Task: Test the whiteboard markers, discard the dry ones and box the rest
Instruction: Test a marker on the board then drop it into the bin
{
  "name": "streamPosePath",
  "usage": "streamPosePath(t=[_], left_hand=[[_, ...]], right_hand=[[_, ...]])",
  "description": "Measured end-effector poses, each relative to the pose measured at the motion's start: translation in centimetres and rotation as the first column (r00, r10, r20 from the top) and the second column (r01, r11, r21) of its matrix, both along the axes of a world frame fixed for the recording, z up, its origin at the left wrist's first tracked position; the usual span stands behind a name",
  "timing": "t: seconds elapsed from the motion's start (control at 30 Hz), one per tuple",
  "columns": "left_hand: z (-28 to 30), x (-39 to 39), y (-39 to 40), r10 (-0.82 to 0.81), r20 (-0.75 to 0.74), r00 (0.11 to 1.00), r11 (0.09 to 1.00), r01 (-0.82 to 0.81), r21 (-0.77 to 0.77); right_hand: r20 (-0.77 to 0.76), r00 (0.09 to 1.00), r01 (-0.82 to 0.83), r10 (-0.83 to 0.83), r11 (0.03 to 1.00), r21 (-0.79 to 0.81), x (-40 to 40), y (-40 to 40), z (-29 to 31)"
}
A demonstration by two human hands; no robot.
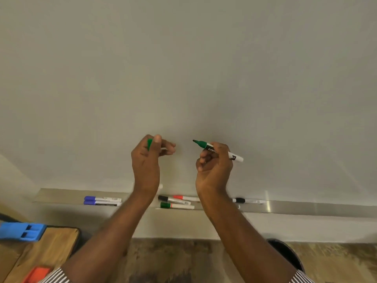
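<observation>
At the whiteboard [183,68]: a person stands with both hands raised before the bare board.
Tray [306,209]: a metal ledge along the board's lower edge holds capped markers lying flat.
Tray, left: two blue markers [102,201] lie side by side, touching.
Tray, middle: a black marker [173,200], a red marker [186,198] and a spare green marker [176,205] lie close together between the forearms.
Tray, right: another black marker [247,200] lies just beside the right wrist.
Table [51,248]: a wooden top at lower left carries a blue holder [20,231] with two slots and a red-orange object [36,274]; what the slots hold cannot be told.
Bin [287,254]: a dark round rim shows on the floor at lower right, partly hidden by the arm.
Left hand [148,158]: fingers curled, thumb and fingertips pinching the green cap [149,144].
Right hand [214,166]: fingers curled around the uncapped green marker [217,149], its tip pointing up and left, just off the board.
Sleeves: striped cuffs show at the lower edge.
</observation>
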State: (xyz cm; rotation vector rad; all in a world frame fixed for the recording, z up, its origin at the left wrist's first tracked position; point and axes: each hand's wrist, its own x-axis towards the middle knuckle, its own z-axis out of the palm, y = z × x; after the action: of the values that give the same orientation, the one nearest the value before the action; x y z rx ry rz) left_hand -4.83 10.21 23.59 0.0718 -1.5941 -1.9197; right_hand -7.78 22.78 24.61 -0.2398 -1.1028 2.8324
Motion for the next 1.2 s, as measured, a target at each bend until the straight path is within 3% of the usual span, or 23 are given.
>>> streamPosePath(t=[0.13,0.2,0.3,0.37,0.6,0.8,0.97,1.1,1.2], left_hand=[[5.4,-1.3,-1.2,-0.013,-0.201,0.979,0.969,-0.038,-0.246],[7.9,-2.0,-2.0,-0.019,-0.303,0.953,0.911,-0.108,-0.398],[11.3,-3.0,-3.2,-0.025,-0.483,0.875,0.687,-0.335,-0.644],[13.5,-3.4,-3.8,-0.068,-0.576,0.815,0.519,-0.464,-0.718],[21.9,-4.5,-4.7,-0.174,-0.731,0.660,0.226,-0.695,-0.682],[29.5,-5.8,-5.3,-0.215,-0.776,0.592,0.045,-0.788,-0.614],[36.3,-6.2,-6.3,-0.199,-0.833,0.517,0.009,-0.849,-0.529],[41.9,-6.5,-7.3,-0.116,-0.866,0.487,0.025,-0.870,-0.493],[45.5,-7.1,-8.5,-0.052,-0.885,0.463,-0.019,-0.886,-0.462]], right_hand=[[-0.133,0.991,-0.023,0.019,0.999,-0.030,-1.0,-0.7,5.5],[-0.204,0.979,-0.034,0.024,0.998,-0.044,-1.4,-0.9,8.3],[-0.303,0.952,-0.051,0.038,0.998,-0.034,-1.6,-1.2,11.9],[-0.368,0.929,-0.059,0.048,0.998,-0.017,-1.7,-1.2,14.0],[-0.598,0.801,0.001,0.012,1.000,0.022,-2.9,-0.6,20.8],[-0.739,0.673,0.103,-0.038,0.994,0.042,-4.7,0.3,27.8],[-0.856,0.515,0.230,-0.032,0.968,0.103,-6.1,1.4,34.1],[-0.939,0.335,0.431,0.079,0.873,0.227,-6.7,2.2,39.0],[-0.963,0.235,0.529,0.132,0.814,0.240,-6.9,2.9,42.6]])
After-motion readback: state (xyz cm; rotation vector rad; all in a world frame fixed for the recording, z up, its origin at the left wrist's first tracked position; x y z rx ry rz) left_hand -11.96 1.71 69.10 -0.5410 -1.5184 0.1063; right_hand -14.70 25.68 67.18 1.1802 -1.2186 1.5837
